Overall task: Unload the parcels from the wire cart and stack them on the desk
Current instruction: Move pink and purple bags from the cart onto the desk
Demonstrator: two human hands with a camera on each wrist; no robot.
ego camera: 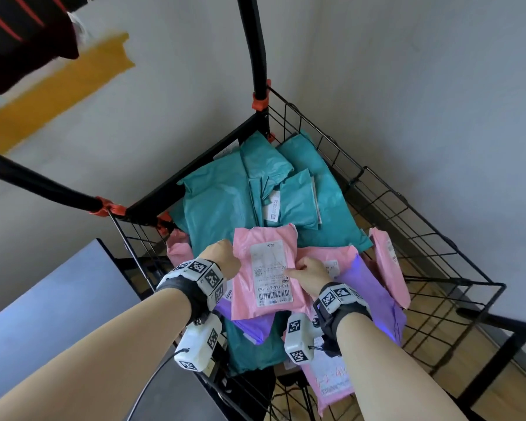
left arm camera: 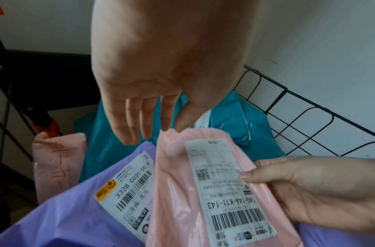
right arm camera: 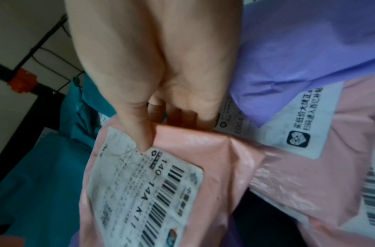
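A pink parcel [ego camera: 269, 268] with a white barcode label is lifted a little above the heap in the black wire cart [ego camera: 407, 202]. My left hand [ego camera: 225, 256] pinches its upper left corner between thumb and forefinger; in the left wrist view the other fingers of the left hand [left arm camera: 173, 128] hang straight down. My right hand [ego camera: 307, 271] grips the right edge, thumb pressed on the label [right arm camera: 148, 175] and fingers curled behind the pink parcel [right arm camera: 192, 142]. Below it lie a purple parcel [left arm camera: 66, 217] and several teal parcels [ego camera: 219, 202].
More pink parcels [ego camera: 389, 262] lean against the cart's right wall and lie at its left side. The cart's black handle posts [ego camera: 255, 41] rise at the far corners. A grey-blue desk surface [ego camera: 58, 299] sits at the lower left, beside the cart. White walls close in behind.
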